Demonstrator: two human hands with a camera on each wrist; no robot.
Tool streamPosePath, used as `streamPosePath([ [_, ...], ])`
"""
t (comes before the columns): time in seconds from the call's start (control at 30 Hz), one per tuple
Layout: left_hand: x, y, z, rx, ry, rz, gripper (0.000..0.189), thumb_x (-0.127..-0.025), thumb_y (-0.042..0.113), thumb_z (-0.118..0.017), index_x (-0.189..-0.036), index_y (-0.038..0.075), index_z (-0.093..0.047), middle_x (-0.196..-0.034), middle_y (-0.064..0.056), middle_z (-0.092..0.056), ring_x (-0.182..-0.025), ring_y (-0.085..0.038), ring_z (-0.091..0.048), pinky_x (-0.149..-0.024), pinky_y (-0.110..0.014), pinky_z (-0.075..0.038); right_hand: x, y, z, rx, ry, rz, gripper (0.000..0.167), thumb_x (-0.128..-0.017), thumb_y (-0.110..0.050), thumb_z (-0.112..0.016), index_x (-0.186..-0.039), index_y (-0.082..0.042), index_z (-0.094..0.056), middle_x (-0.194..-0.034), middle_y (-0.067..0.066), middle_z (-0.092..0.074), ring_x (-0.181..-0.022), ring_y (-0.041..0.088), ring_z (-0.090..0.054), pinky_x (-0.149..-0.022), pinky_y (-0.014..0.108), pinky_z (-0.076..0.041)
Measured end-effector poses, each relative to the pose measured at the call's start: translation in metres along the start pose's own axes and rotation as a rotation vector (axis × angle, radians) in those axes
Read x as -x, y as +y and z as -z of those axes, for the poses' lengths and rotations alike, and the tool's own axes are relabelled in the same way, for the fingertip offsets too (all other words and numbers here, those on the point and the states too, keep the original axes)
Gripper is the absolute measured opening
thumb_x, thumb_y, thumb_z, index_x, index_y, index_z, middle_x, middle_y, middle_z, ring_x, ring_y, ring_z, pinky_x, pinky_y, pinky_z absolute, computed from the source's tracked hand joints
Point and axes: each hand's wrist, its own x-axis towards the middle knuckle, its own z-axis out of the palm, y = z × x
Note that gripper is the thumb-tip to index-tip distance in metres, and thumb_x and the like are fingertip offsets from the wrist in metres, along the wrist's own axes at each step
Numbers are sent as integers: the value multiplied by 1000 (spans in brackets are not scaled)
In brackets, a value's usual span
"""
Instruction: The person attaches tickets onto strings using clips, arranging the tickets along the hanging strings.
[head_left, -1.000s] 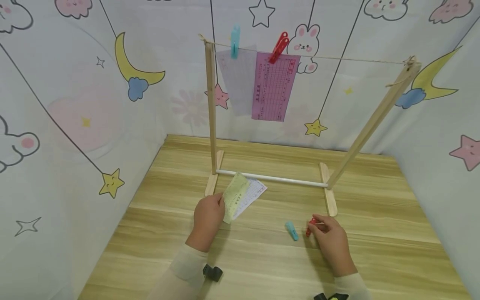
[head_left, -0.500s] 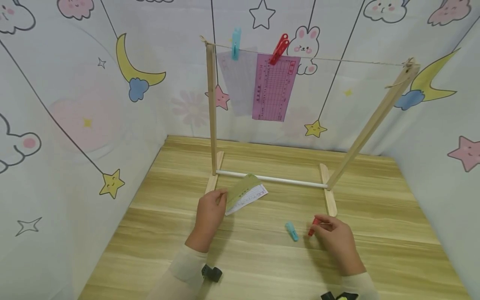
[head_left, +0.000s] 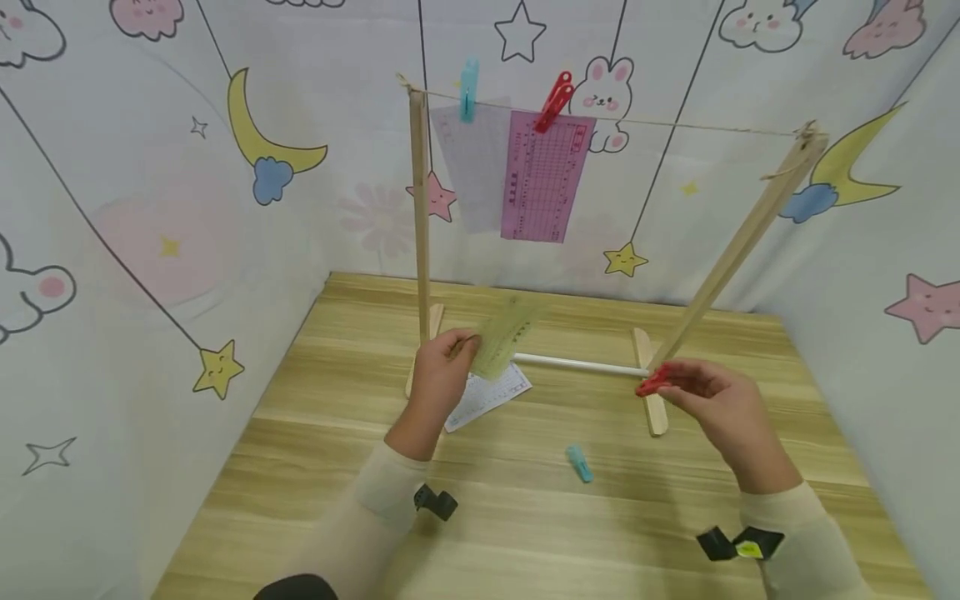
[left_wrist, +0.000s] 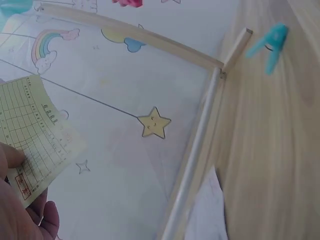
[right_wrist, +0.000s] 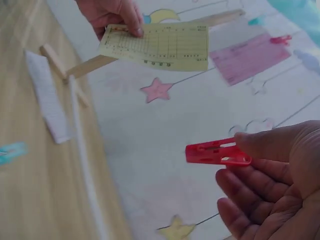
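My left hand (head_left: 442,375) pinches a yellow printed form slip (head_left: 504,337) by one end and holds it above the table, near the rack's left post. In the left wrist view the thumb lies across the slip's printed face (left_wrist: 35,135). My right hand (head_left: 723,417) pinches a red clothespin (head_left: 652,381) between thumb and fingers, raised in front of the right post. The right wrist view shows the clothespin (right_wrist: 217,152) by its handle end, its other end pointing away from the hand. Below the left hand, a white printed slip (head_left: 491,396) lies on the table.
A wooden rack with a string (head_left: 675,125) stands at the back. From the string hang a pale slip (head_left: 476,167) under a light blue clothespin (head_left: 468,90) and a purple slip (head_left: 543,183) under a red one (head_left: 553,102). Another blue clothespin (head_left: 579,463) lies on the table.
My left hand has lifted the yellow slip off the white one and moved up and forward. My right hand has raised the red clothespin from the table, moving right and forward.
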Motion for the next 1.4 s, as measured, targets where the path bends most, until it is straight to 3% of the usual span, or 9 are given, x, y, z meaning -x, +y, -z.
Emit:
streamPosePath([
  [0.13, -16, 27, -12, 162, -40, 37, 17, -102, 22, -68, -101, 7, -76, -95, -3, -71, -84, -16, -58, -71, -27, -51, -15, -39, 25, 5, 79, 107, 40, -94, -26, -80, -128, -8, -70, -104, -17, -74, -92, 2, -68, -76, 16, -55],
  [0.37, -45, 68, -31, 315, -74, 32, 22, -103, 21, -67, -110, 2, -74, -99, -5, -72, -95, -20, -62, -83, -34, -54, -37, -109, 56, 82, 89, 276, 36, -94, -20, -79, -128, -9, -70, -107, -8, -75, -88, 10, -68, -71, 15, -54],
  [0.57, -68, 98, -46, 425, -92, 38, 22, -104, 17, -66, -114, 0, -73, -103, -10, -74, -92, -17, -67, -85, -34, -58, -57, -164, 74, -35, 70, 366, 36, -91, -8, -81, -125, -2, -71, -109, 2, -76, -89, 16, -69, -73, 14, -55],
  [0.7, -80, 111, -57, 473, -101, 49, 22, -104, 17, -66, -116, 0, -73, -105, -9, -73, -92, -15, -68, -81, -28, -58, -73, -196, 79, -89, 92, 391, 36, -88, -5, -83, -122, 0, -72, -107, 2, -76, -89, 16, -69, -77, 14, -55],
  [0.9, -88, 125, -73, 534, -135, 45, 25, -104, 16, -66, -120, -3, -71, -107, -11, -75, -93, -16, -71, -82, -29, -59, -98, -237, 77, 32, 171, 406, 36, -87, -21, -85, -119, -6, -76, -107, 0, -76, -96, 16, -67, -86, 14, -51],
  [1.03, -92, 139, -81, 550, -156, 46, 26, -104, 17, -66, -120, -2, -72, -108, -10, -75, -93, -14, -71, -81, -28, -59, -111, -258, 78, 27, 170, 392, 35, -86, -25, -85, -114, -5, -77, -105, 1, -75, -99, 16, -64, -94, 16, -51],
  [1.2, -93, 149, -86, 590, -184, 61, 27, -104, 19, -65, -121, -1, -72, -109, -11, -75, -90, -14, -70, -77, -28, -59, -123, -274, 82, 41, 155, 360, 34, -86, -27, -84, -110, -4, -78, -106, 1, -75, -101, 16, -60, -98, 18, -50],
  [1.4, -92, 149, -89, 627, -191, 87, 24, -105, 18, -64, -118, -1, -73, -106, -12, -76, -84, -15, -71, -69, -27, -58, -132, -278, 87, 154, 153, 296, 27, -90, -28, -82, -106, -7, -79, -102, -2, -74, -98, 15, -58, -87, 20, -48],
])
